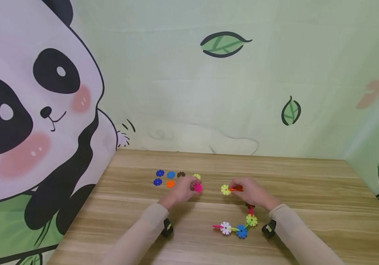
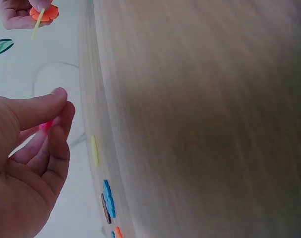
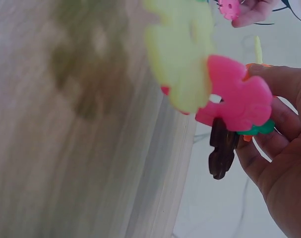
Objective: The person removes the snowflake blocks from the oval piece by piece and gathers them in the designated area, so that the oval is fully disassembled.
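Observation:
My left hand [image 1: 180,191] pinches a pink notched plastic disc [image 1: 198,188] between thumb and fingers, raised over the table. To its right, my right hand [image 1: 250,191] pinches an orange notched disc [image 1: 237,188], which has a yellow disc [image 1: 225,190] slotted onto its left edge. A chain of interlocked discs hangs from this hand and curves below it. Along it come a brown disc [image 3: 222,148], a pink disc [image 3: 237,94], a yellow disc [image 1: 251,220], a blue disc [image 1: 241,231] and a white disc [image 1: 225,228]. A green disc [image 3: 259,128] shows near the right fingers.
Loose discs lie on the wooden table [image 1: 126,209] beyond my left hand: dark blue discs [image 1: 157,182], a light blue disc [image 1: 171,175], an orange disc [image 1: 170,184], a brown disc [image 1: 181,174] and a yellow disc [image 1: 196,176]. A panda-printed backdrop [image 1: 163,73] stands behind.

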`<state>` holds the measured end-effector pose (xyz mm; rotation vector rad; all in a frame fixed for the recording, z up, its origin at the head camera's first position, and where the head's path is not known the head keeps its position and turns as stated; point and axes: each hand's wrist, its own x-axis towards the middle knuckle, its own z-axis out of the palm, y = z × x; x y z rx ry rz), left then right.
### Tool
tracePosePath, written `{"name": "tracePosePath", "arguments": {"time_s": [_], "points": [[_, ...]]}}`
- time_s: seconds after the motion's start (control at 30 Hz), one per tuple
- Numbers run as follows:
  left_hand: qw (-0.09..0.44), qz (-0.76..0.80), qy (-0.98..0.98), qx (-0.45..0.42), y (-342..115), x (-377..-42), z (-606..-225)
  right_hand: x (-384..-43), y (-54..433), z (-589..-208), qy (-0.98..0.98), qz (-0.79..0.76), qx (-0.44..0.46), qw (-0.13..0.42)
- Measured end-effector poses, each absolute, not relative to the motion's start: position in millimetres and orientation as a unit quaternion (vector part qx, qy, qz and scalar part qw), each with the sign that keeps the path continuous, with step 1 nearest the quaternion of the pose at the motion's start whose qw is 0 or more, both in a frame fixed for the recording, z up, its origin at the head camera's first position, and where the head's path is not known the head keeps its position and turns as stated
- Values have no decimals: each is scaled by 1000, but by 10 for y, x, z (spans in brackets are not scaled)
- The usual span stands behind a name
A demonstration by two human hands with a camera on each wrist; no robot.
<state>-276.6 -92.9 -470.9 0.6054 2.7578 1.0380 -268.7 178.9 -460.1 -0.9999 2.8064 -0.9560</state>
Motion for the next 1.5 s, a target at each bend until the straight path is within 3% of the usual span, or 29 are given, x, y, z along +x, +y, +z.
{"name": "tracePosePath", "arguments": {"time_s": [1.5], "points": [[65, 189, 959, 200, -873, -2971, -4823, -2676, 1777, -4555, 903, -297, -310, 21]]}}
